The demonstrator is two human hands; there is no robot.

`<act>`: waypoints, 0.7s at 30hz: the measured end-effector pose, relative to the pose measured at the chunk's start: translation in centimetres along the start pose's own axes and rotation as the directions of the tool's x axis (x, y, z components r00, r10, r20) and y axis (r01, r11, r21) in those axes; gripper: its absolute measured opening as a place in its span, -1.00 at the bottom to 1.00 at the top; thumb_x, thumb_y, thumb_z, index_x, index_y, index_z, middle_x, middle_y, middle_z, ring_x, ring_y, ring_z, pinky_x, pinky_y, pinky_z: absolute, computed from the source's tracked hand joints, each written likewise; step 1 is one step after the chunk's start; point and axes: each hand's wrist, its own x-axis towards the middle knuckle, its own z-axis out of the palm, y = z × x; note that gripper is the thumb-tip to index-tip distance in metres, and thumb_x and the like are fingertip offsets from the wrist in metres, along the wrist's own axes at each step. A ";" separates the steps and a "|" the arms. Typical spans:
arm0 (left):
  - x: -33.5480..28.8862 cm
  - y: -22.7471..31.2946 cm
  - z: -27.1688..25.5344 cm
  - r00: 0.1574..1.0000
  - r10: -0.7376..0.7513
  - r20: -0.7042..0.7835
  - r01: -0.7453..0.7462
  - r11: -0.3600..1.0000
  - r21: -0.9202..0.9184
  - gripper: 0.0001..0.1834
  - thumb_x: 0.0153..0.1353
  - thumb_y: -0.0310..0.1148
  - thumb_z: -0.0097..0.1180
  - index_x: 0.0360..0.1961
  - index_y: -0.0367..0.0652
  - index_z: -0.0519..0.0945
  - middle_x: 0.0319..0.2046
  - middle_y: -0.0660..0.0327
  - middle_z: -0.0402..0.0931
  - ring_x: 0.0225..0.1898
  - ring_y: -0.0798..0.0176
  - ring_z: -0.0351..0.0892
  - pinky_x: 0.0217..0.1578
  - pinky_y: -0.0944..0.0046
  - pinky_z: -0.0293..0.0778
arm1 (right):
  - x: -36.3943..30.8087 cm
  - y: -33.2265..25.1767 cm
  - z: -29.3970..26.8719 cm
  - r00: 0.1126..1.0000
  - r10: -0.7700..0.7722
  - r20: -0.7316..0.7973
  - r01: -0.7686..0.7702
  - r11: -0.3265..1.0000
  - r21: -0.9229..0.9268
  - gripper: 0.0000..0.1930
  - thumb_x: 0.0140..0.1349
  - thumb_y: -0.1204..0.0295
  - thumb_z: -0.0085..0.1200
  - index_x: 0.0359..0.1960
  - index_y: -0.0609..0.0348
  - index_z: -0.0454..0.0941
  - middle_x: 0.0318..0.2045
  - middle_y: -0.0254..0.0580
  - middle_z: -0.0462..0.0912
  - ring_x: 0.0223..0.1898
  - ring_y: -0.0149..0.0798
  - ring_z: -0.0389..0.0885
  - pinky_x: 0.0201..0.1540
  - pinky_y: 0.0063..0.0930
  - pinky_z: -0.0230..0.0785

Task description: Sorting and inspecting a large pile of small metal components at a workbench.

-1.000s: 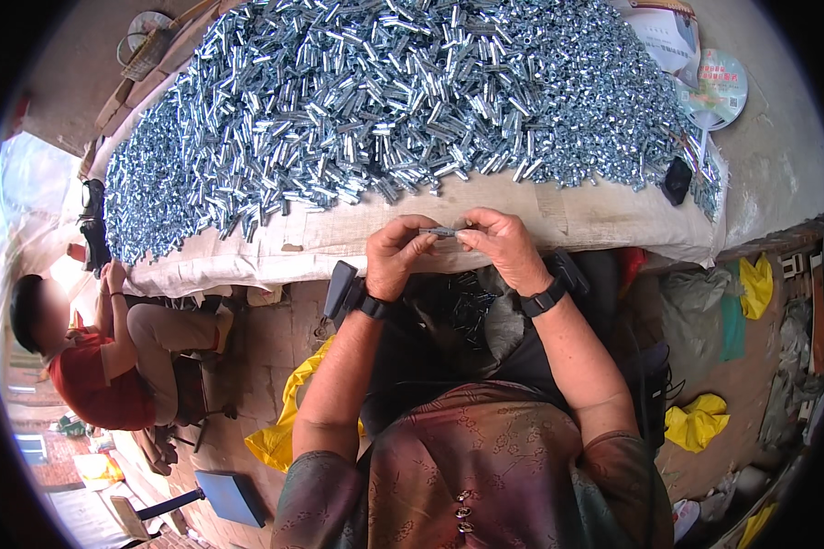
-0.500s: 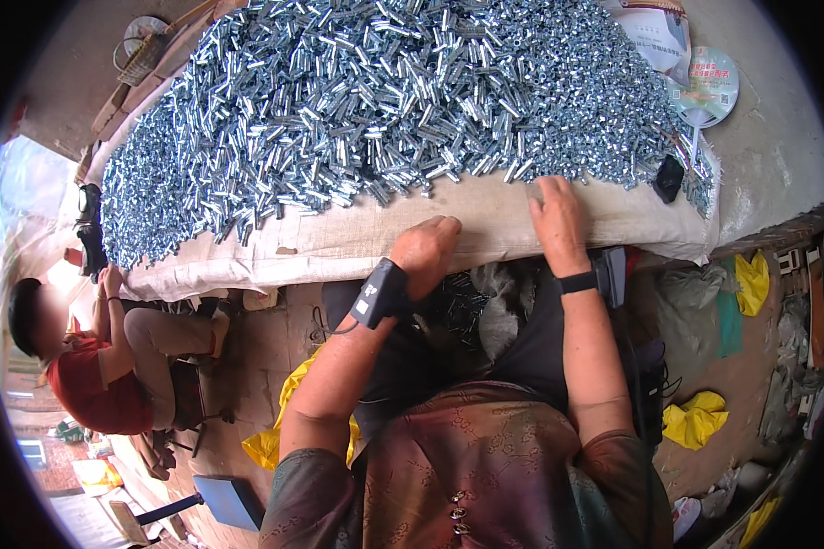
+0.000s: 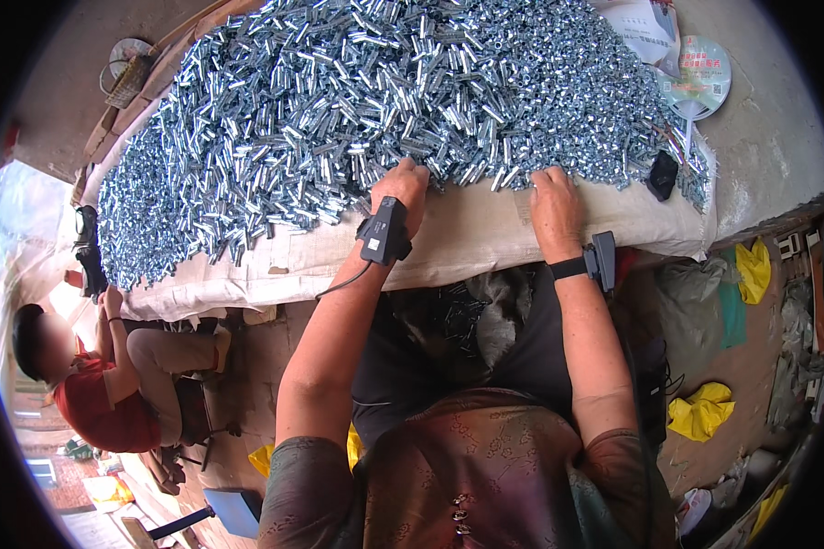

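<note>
Along the near edge of the bench (image 3: 485,229), we find 2 bare hands at the front of a heap of bright metal parts (image 3: 339,101). The left hand (image 3: 401,190) reaches to the long tubes (image 3: 288,156), its fingers curled down at the heap's front edge. The right hand (image 3: 556,203) is palm down, its curled fingers at the edge of the small nut-like pieces (image 3: 586,101). We cannot tell whether either hand grips a part, because the backs of the hands hide the fingertips' undersides.

We judge that the tubes lie centrally and the small pieces to the right so that each hand has 1 kind within easy reach. The strip of pale cloth (image 3: 623,224) in front likely serves as room for the wrists. The round fan (image 3: 694,80) lies at the right end, apparently set aside from the reach.

Compared with 0.5 s earlier, the left hand is off the cloth strip and at the tubes; the right hand keeps nearly the same place. Compared with 1.0 s earlier, the 2 hands stand apart instead of meeting around a small grey part.
</note>
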 end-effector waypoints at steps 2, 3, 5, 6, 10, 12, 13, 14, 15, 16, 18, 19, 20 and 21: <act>-0.1 0.2 -0.1 1.000 -0.003 -0.016 0.003 1.000 0.004 -0.92 0.09 -0.47 -0.03 -0.38 -0.21 0.47 -0.33 0.05 0.42 -0.27 -0.04 0.49 -0.27 0.09 0.44 | 0.1 0.0 -0.2 0.999 0.000 0.039 -0.001 1.000 0.006 -0.90 0.05 0.56 -0.05 -0.38 0.18 0.49 -0.36 -0.12 0.47 -0.27 -0.03 0.46 -0.25 -0.20 0.35; -0.3 0.4 -0.4 1.000 -0.005 -0.020 0.005 1.000 -0.018 -0.92 0.10 -0.47 -0.05 -0.38 -0.21 0.47 -0.33 0.05 0.42 -0.28 -0.04 0.49 -0.27 0.09 0.45 | 0.1 0.3 -0.1 0.999 -0.002 0.037 0.002 1.000 0.006 -0.90 0.05 0.56 -0.05 -0.38 0.18 0.49 -0.36 -0.12 0.47 -0.27 -0.03 0.46 -0.25 -0.20 0.35; -1.3 0.7 -1.3 1.000 -0.012 -0.025 0.011 0.999 -0.038 -0.92 0.10 -0.48 -0.06 -0.39 -0.21 0.48 -0.34 0.06 0.42 -0.29 -0.04 0.50 -0.28 0.10 0.45 | 0.1 1.1 0.2 0.994 0.074 0.086 -0.075 0.997 0.016 -0.90 0.05 0.56 -0.05 -0.39 0.18 0.49 -0.34 -0.11 0.47 -0.23 -0.04 0.45 -0.22 -0.20 0.34; -2.0 1.0 -2.0 1.000 0.004 0.006 -0.004 0.999 -0.033 -0.90 0.11 -0.48 -0.06 -0.37 -0.21 0.49 -0.32 0.05 0.42 -0.28 -0.04 0.50 -0.27 0.10 0.44 | 0.0 1.2 0.1 0.994 0.070 0.087 -0.072 0.997 0.018 -0.90 0.05 0.56 -0.05 -0.39 0.18 0.49 -0.34 -0.11 0.47 -0.23 -0.04 0.45 -0.22 -0.20 0.34; -5.0 -0.8 -1.3 0.988 0.088 0.124 -0.076 0.992 -0.098 -0.85 0.04 -0.56 -0.09 -0.33 -0.24 0.48 -0.29 0.01 0.42 -0.25 -0.05 0.52 -0.29 0.10 0.47 | -0.4 1.2 -0.5 0.999 -0.007 0.047 0.006 1.000 0.003 -0.89 0.04 0.55 -0.06 -0.39 0.18 0.49 -0.33 -0.11 0.48 -0.21 -0.03 0.45 -0.20 -0.18 0.35; -5.7 -0.9 -1.1 0.989 0.002 0.146 0.020 0.989 -0.150 -0.82 0.11 -0.49 -0.05 -0.26 -0.20 0.53 -0.24 0.03 0.44 -0.23 -0.06 0.50 -0.25 0.10 0.44 | -0.4 1.2 -0.8 0.997 0.018 0.069 -0.016 0.999 -0.032 -0.89 0.05 0.54 -0.06 -0.38 0.18 0.49 -0.33 -0.11 0.48 -0.21 -0.02 0.45 -0.19 -0.19 0.35; -6.1 -1.0 -1.0 0.994 0.008 0.110 0.013 0.981 -0.195 -0.82 0.11 -0.50 -0.05 -0.26 -0.20 0.53 -0.24 0.03 0.44 -0.23 -0.06 0.50 -0.25 0.10 0.43 | -0.5 1.5 -0.3 0.999 0.000 0.047 0.003 0.999 -0.051 -0.90 0.04 0.55 -0.03 -0.38 0.18 0.49 -0.34 -0.10 0.49 -0.25 -0.01 0.47 -0.24 -0.17 0.36; -6.4 -1.0 -1.2 0.997 0.010 0.073 0.008 0.970 -0.242 -0.83 0.11 -0.50 -0.05 -0.26 -0.20 0.52 -0.24 0.04 0.43 -0.23 -0.07 0.50 -0.25 0.10 0.43 | -0.5 1.2 -0.5 0.999 -0.007 0.050 0.010 0.999 -0.049 -0.90 0.04 0.55 -0.03 -0.38 0.18 0.49 -0.34 -0.10 0.49 -0.25 -0.01 0.47 -0.24 -0.17 0.36; -6.7 -1.0 -1.4 0.998 -0.017 0.069 0.038 0.948 -0.317 -0.83 0.07 -0.53 0.00 -0.27 -0.21 0.51 -0.27 0.04 0.46 -0.26 -0.05 0.50 -0.26 0.14 0.42 | -0.7 0.7 -0.7 0.999 -0.006 0.031 0.006 1.000 0.013 -0.89 0.02 0.57 0.00 -0.38 0.18 0.49 -0.37 -0.13 0.49 -0.30 -0.07 0.49 -0.28 -0.22 0.37; -7.1 -1.3 -1.2 0.997 -0.024 0.067 0.044 0.947 -0.318 -0.83 0.07 -0.53 0.00 -0.27 -0.21 0.51 -0.27 0.04 0.46 -0.26 -0.05 0.50 -0.26 0.14 0.42 | -0.9 0.2 -1.0 1.000 -0.004 0.013 0.003 0.997 0.074 -0.88 0.00 0.59 0.03 -0.37 0.18 0.49 -0.40 -0.16 0.49 -0.35 -0.12 0.51 -0.32 -0.27 0.38; -8.0 -1.4 -0.7 0.998 -0.014 -0.063 -0.022 0.837 -0.546 -0.84 0.06 -0.56 0.05 -0.28 -0.21 0.50 -0.35 0.09 0.49 -0.33 0.08 0.50 -0.29 0.23 0.41 | -1.3 -2.0 -1.5 0.992 0.064 0.109 -0.097 0.938 0.333 -0.84 -0.01 0.62 0.03 -0.35 0.17 0.49 -0.42 -0.20 0.50 -0.38 -0.22 0.52 -0.34 -0.35 0.38; -8.5 -1.3 -0.6 0.998 -0.019 -0.060 -0.018 0.836 -0.549 -0.84 0.06 -0.56 0.05 -0.28 -0.21 0.50 -0.35 0.09 0.49 -0.33 0.08 0.50 -0.29 0.23 0.41 | -1.7 -2.9 -1.6 0.969 0.112 0.221 -0.219 0.804 0.552 -0.80 -0.02 0.65 0.04 -0.32 0.17 0.50 -0.45 -0.25 0.51 -0.41 -0.32 0.53 -0.36 -0.42 0.38; -8.5 -0.5 -1.3 0.999 -0.036 -0.039 0.004 0.781 -0.625 -0.84 0.06 -0.56 0.06 -0.28 -0.21 0.50 -0.38 0.13 0.49 -0.36 0.17 0.49 -0.31 0.28 0.40 | -2.6 -2.8 -0.7 0.929 0.106 0.355 -0.336 0.646 0.685 -0.79 0.02 0.66 0.01 -0.27 0.22 0.51 -0.45 -0.32 0.53 -0.38 -0.47 0.53 -0.33 -0.57 0.38; -8.7 -0.4 -1.7 0.998 -0.064 -0.016 0.036 0.725 -0.688 -0.83 0.05 -0.56 0.08 -0.28 -0.22 0.50 -0.41 0.16 0.50 -0.39 0.27 0.47 -0.34 0.33 0.39 | -3.1 -3.8 -0.3 0.900 0.086 0.428 -0.415 0.469 0.779 -0.80 0.04 0.65 0.01 -0.25 0.26 0.50 -0.44 -0.31 0.55 -0.36 -0.48 0.54 -0.31 -0.58 0.39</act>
